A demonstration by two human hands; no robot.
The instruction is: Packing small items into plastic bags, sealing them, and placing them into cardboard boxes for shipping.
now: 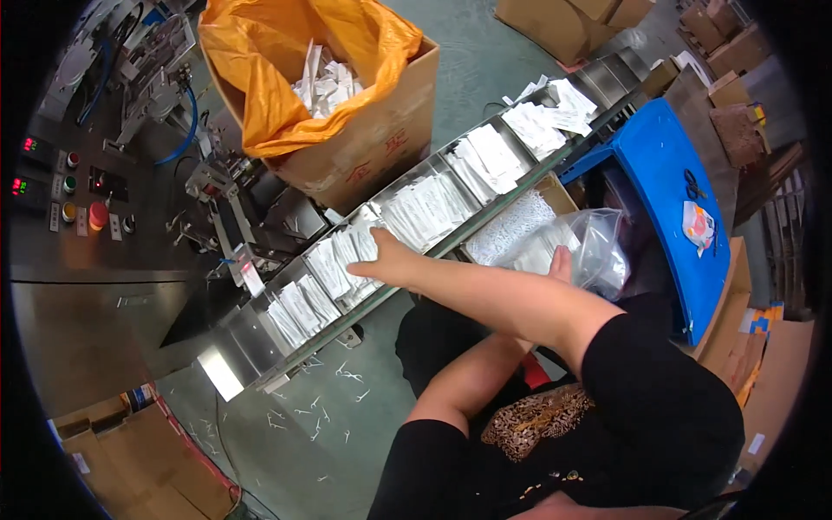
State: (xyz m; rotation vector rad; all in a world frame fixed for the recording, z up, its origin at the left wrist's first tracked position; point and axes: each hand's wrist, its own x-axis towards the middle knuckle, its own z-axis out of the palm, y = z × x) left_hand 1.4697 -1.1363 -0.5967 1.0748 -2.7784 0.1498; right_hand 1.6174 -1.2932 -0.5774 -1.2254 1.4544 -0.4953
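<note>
My right forearm crosses over my left one. My right hand (384,262) rests on the slim white packets (345,260) in a compartment of the long metal conveyor (243,342), its thumb and forefinger spread apart. Whether it grips any packets is hard to see. To the right, the fingers of my left hand (562,263) show beyond my right forearm, against a clear plastic bag (605,260) with white packets inside. These fingers point up and seem to hold the bag's side; the rest of that hand is hidden. Other compartments carry more rows of white packets (429,210).
Beyond the conveyor stands a carton (390,139) lined with an orange sack (264,113), partly filled with white pieces. A machine with a control panel (87,186) is at left. Scissors (692,185) lie on a blue stool (667,147) at right. White scraps (321,416) litter the floor.
</note>
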